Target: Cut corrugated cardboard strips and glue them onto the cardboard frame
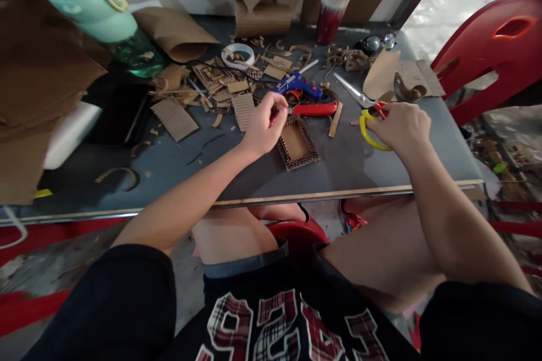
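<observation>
My right hand (pixel 404 127) is closed on the handles of a pair of scissors (pixel 369 128). The handles are yellow and red, and the metal blades point away to the upper left, low over the table. My left hand (pixel 266 124) has its fingers curled into a pinch; what they hold, if anything, I cannot make out. Just right of it lies a small rectangular cardboard tray (pixel 296 142) with a raised corrugated border. A red-handled cutter (pixel 315 109) and a blue glue gun (pixel 298 86) lie beyond the tray.
Cardboard scraps (pixel 174 118) and curled strips cover much of the grey table (pixel 237 177). A roll of white tape (pixel 237 56), a tilted green bottle (pixel 97 17), a drink cup (pixel 339 0) and glasses (pixel 379 42) are farther back. A red chair (pixel 491 51) stands at right.
</observation>
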Demonstrator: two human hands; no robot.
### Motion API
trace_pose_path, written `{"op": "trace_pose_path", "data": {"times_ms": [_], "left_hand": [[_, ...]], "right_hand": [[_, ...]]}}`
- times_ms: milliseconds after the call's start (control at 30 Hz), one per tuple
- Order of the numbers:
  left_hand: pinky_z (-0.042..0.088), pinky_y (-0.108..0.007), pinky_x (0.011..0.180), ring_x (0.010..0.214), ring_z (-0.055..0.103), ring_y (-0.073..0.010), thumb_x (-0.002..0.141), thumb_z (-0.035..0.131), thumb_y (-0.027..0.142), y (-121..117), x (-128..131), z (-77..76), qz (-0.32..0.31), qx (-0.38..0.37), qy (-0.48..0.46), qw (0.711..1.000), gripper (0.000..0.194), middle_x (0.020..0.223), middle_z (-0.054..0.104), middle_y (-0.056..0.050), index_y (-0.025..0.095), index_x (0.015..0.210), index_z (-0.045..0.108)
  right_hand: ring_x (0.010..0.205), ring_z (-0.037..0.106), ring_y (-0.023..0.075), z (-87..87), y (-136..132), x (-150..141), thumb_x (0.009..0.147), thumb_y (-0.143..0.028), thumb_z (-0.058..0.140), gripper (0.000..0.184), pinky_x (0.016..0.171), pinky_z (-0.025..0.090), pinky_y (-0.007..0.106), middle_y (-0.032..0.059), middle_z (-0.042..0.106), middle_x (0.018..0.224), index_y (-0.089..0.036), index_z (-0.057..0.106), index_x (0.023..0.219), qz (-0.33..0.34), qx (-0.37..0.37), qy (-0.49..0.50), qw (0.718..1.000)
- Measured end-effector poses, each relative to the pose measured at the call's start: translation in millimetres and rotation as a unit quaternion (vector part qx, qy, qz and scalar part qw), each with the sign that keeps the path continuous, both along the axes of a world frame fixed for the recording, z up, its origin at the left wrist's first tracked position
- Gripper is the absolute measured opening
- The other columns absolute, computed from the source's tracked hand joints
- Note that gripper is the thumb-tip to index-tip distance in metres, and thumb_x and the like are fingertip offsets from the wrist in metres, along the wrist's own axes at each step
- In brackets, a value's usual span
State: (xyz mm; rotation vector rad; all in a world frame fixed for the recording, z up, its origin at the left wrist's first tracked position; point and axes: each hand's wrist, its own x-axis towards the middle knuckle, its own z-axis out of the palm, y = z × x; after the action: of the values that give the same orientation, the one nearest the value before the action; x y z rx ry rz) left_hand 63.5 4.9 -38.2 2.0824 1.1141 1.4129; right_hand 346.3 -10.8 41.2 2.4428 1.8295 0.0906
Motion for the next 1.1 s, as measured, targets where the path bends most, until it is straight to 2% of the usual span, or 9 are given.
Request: {"op": "trace_pose_path", "data": {"times_ms": [100, 267, 400, 533, 667, 800, 867, 967, 1100], "left_hand": [[0.043, -0.027, 0.060, 0.062, 0.059, -0.0137, 0.094, 0.053, 0.032, -20, 2, 13.0, -0.028, 0.046, 0.166, 0.985, 0.014, 0.069, 0.061, 0.001, 0.019, 0.094, 0.058], [0.037, -0.030, 0.053, 0.055, 0.061, -0.0162, 0.094, 0.054, 0.040, -39, -8, 8.6, -0.070, 0.301, 0.340, 0.888, 0.030, 0.059, 0.065, -0.002, 0.016, 0.078, 0.065], [0.040, -0.026, 0.052, 0.054, 0.066, -0.0142, 0.094, 0.055, 0.039, -32, -24, -4.0, -0.062, 0.217, 0.296, 0.928, 0.030, 0.060, 0.071, 0.001, 0.019, 0.076, 0.070], [0.042, -0.025, 0.053, 0.058, 0.070, -0.0127, 0.095, 0.055, 0.034, -21, -32, -4.0, -0.129, 0.168, 0.283, 0.936, 0.031, 0.064, 0.073, 0.003, 0.020, 0.072, 0.068], [0.041, -0.025, 0.051, 0.056, 0.068, -0.0118, 0.096, 0.057, 0.038, -19, -33, -1.6, -0.143, 0.174, 0.275, 0.935, 0.032, 0.062, 0.071, 0.004, 0.020, 0.071, 0.067], [0.042, -0.025, 0.050, 0.054, 0.067, -0.0115, 0.095, 0.059, 0.035, -21, -32, -2.8, -0.141, 0.196, 0.267, 0.933, 0.030, 0.060, 0.070, 0.004, 0.020, 0.070, 0.066], [0.042, -0.026, 0.050, 0.053, 0.067, -0.0117, 0.094, 0.059, 0.034, -20, -33, -2.9, -0.141, 0.205, 0.266, 0.931, 0.029, 0.060, 0.069, 0.004, 0.020, 0.071, 0.067], [0.042, -0.026, 0.050, 0.053, 0.066, -0.0118, 0.094, 0.059, 0.033, -20, -34, -2.1, -0.127, 0.228, 0.268, 0.927, 0.028, 0.059, 0.068, 0.004, 0.020, 0.070, 0.067], [0.042, -0.025, 0.052, 0.054, 0.066, -0.0122, 0.095, 0.058, 0.032, -20, -34, -1.5, -0.107, 0.246, 0.274, 0.923, 0.029, 0.059, 0.068, 0.003, 0.020, 0.070, 0.067]], "right_hand": [[0.108, 0.065, 0.0325, 0.3, 1, 11, 0.077, -0.050, 0.076, 0.049, 0.074, 0.040, 0.034, 0.0157, 0.072, 0.120, -0.022, 0.075, 0.118, 0.021, 0.042, 0.005, 0.999], [0.097, 0.066, 0.0295, -7.4, 3, 18, 0.089, -0.047, 0.059, 0.037, 0.078, 0.045, 0.037, 0.0148, 0.073, 0.108, -0.019, 0.077, 0.104, 0.066, 0.126, 0.082, 0.986], [0.100, 0.066, 0.0277, -18.4, 10, -3, 0.090, -0.041, 0.051, 0.034, 0.088, 0.048, 0.040, 0.0130, 0.073, 0.107, -0.019, 0.070, 0.106, 0.179, 0.153, 0.163, 0.958], [0.110, 0.063, 0.0286, -20.9, 24, -40, 0.091, -0.040, 0.048, 0.036, 0.096, 0.048, 0.044, 0.0134, 0.069, 0.116, -0.020, 0.063, 0.117, 0.252, 0.142, 0.178, 0.941], [0.115, 0.061, 0.0330, -20.7, 55, -81, 0.090, -0.049, 0.055, 0.049, 0.097, 0.049, 0.047, 0.0182, 0.065, 0.123, -0.016, 0.058, 0.126, 0.251, 0.109, 0.182, 0.944], [0.116, 0.062, 0.0402, -28.3, 93, -118, 0.084, -0.063, 0.064, 0.069, 0.096, 0.051, 0.052, 0.0250, 0.065, 0.120, -0.007, 0.060, 0.125, 0.186, 0.006, 0.132, 0.974], [0.115, 0.063, 0.0410, -32.9, 108, -128, 0.083, -0.057, 0.068, 0.063, 0.095, 0.052, 0.051, 0.0259, 0.066, 0.117, -0.005, 0.064, 0.118, 0.175, -0.021, 0.111, 0.978], [0.110, 0.065, 0.0404, -34.7, 120, -128, 0.083, -0.043, 0.069, 0.046, 0.093, 0.053, 0.051, 0.0238, 0.067, 0.113, -0.007, 0.067, 0.111, 0.188, -0.013, 0.110, 0.976], [0.114, 0.060, 0.0407, -24.6, 118, -109, 0.091, -0.051, 0.056, 0.047, 0.093, 0.050, 0.054, 0.0212, 0.064, 0.119, -0.014, 0.061, 0.119, 0.237, 0.056, 0.116, 0.963]]}}
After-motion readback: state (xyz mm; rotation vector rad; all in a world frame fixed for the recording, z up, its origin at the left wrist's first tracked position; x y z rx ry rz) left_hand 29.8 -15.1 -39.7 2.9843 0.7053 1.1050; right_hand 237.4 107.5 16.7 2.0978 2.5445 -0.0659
